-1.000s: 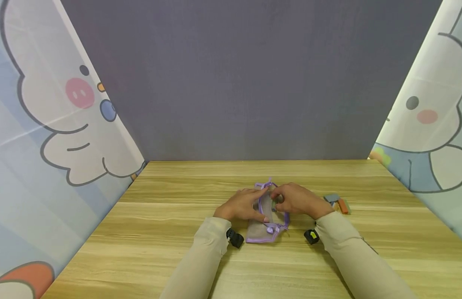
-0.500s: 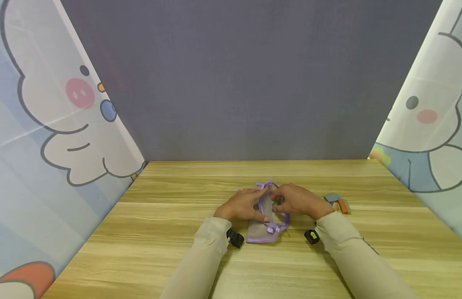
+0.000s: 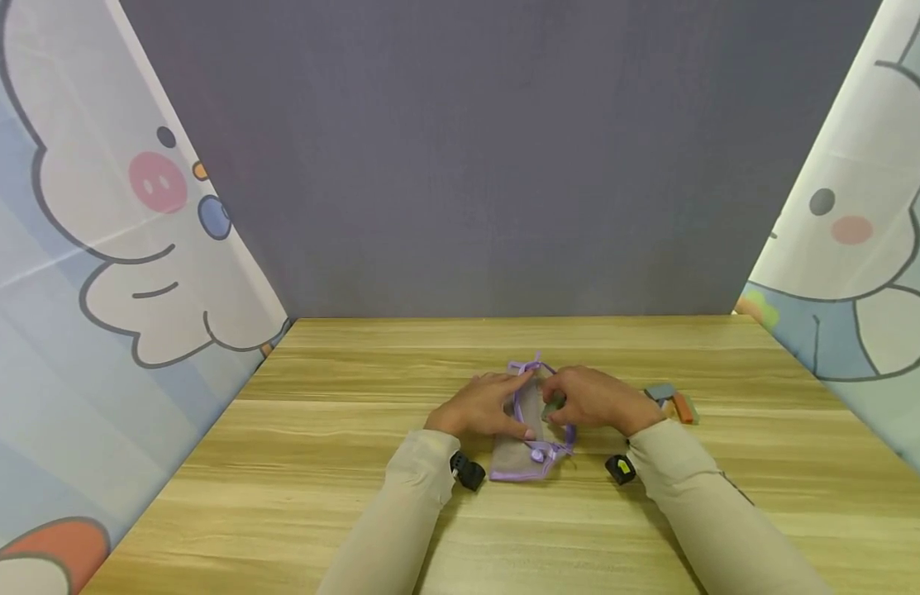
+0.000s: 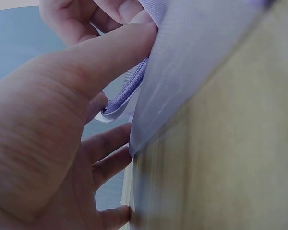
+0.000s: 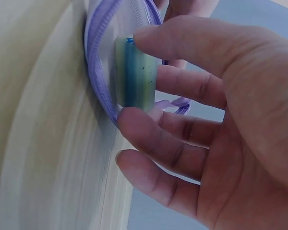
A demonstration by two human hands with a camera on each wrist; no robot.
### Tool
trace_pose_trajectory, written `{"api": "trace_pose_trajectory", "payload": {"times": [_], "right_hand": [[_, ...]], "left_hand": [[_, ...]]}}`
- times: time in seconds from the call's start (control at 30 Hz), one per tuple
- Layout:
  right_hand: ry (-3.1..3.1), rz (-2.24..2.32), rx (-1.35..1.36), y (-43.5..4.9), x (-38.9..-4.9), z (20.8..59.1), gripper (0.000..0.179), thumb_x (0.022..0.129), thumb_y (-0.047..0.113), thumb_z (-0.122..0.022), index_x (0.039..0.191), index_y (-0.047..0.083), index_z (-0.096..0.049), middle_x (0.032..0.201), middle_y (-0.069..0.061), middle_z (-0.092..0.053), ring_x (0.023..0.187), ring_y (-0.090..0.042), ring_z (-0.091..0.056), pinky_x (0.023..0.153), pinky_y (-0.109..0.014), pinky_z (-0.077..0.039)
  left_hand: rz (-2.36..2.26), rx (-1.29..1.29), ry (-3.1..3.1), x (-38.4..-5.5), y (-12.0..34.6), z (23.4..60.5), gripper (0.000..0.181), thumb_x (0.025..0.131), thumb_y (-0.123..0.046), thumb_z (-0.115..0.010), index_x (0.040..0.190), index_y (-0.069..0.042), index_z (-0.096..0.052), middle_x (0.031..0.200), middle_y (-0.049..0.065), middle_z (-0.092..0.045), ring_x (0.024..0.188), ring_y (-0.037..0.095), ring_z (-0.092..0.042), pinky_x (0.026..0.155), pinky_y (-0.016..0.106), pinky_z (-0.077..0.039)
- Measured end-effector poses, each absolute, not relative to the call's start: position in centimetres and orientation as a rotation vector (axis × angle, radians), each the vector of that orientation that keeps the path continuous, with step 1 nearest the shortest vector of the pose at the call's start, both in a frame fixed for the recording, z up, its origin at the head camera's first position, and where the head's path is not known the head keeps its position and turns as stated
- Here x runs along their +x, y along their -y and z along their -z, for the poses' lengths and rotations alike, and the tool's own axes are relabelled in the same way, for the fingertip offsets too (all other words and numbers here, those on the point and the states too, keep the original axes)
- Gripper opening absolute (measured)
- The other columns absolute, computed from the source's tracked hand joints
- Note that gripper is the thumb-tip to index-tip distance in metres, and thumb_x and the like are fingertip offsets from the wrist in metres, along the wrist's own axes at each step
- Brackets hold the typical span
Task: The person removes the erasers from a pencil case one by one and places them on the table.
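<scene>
A sheer zipper pouch (image 3: 513, 459) with purple edging lies on the table between my hands, its mouth gaping to the right. My left hand (image 3: 485, 405) holds the edge of the mouth; in the left wrist view the thumb overlaps the zipper trim (image 4: 127, 88) and other fingertips touch the mesh (image 4: 177, 67). My right hand (image 3: 597, 401) pinches a small eraser (image 5: 134, 74), striped pale green and blue, between thumb and fingers. The eraser sits at the pouch mouth, partly inside the purple zipper rim (image 5: 97, 72). Whether anything lies deeper in the pouch I cannot tell.
Right of my right wrist lie several small blocks, among them a grey-blue block (image 3: 660, 392) and an orange-red block (image 3: 682, 408). The wooden table (image 3: 340, 463) ends at a dark grey panel (image 3: 497, 165) behind, with cartoon-printed sheets on both sides.
My right fingers have shifted slightly at the pouch mouth, and more of the greenish eraser shows between them. The left hand and the pouch stay nearly where they were.
</scene>
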State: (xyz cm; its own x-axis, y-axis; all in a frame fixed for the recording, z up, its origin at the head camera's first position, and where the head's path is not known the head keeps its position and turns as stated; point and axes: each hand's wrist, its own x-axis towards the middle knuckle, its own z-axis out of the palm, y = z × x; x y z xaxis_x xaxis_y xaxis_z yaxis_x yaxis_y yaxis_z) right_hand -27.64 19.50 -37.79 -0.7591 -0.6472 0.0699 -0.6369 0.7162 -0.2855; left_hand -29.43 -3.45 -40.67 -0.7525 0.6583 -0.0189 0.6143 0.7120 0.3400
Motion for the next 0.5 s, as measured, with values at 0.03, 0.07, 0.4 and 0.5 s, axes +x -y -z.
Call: {"api": "trace_pose_trajectory", "payload": {"times": [0.03,0.07,0.4,0.5], "right_hand": [[-2.879,0.456,-1.075,-19.46,-27.62,37.79,0.022,0.082,0.024,-0.079,0.099,0.011,-0.075,0.100,-0.001,-0.068,0.090,-0.020,-0.063,0.081,-0.041,-0.054],[-2.881,0.452,-1.073,-19.42,-27.61,37.80,0.023,0.082,0.025,-0.079,0.099,0.011,-0.075,0.100,-0.001,-0.068,0.091,-0.020,-0.063,0.082,-0.041,-0.054],[-2.849,0.442,-1.047,-19.71,-27.61,38.08,0.023,0.082,0.028,-0.080,0.099,0.013,-0.077,0.096,0.001,-0.067,0.085,-0.016,-0.062,0.080,-0.040,-0.054],[-2.823,0.443,-1.013,-19.82,-27.60,38.06,0.024,0.083,0.029,-0.080,0.100,0.013,-0.077,0.095,0.003,-0.068,0.081,-0.012,-0.062,0.077,-0.038,-0.055]], "left_hand": [[-0.472,1.041,-2.776,-29.45,3.48,40.65,0.103,0.081,-0.060,-0.076,0.161,-0.026,-0.021,0.160,0.000,-0.034,0.147,0.026,-0.029,0.118,0.058,-0.018],[-0.471,1.044,-2.776,-29.46,3.51,40.65,0.103,0.081,-0.060,-0.076,0.161,-0.025,-0.021,0.160,0.000,-0.034,0.147,0.026,-0.029,0.118,0.057,-0.018],[-0.458,1.039,-2.779,-29.36,3.47,40.66,0.102,0.082,-0.061,-0.075,0.161,-0.028,-0.020,0.160,0.000,-0.034,0.147,0.026,-0.030,0.118,0.056,-0.018],[-0.462,1.037,-2.780,-29.32,3.47,40.67,0.102,0.082,-0.061,-0.075,0.161,-0.029,-0.021,0.160,0.001,-0.034,0.146,0.027,-0.031,0.118,0.058,-0.018]]}}
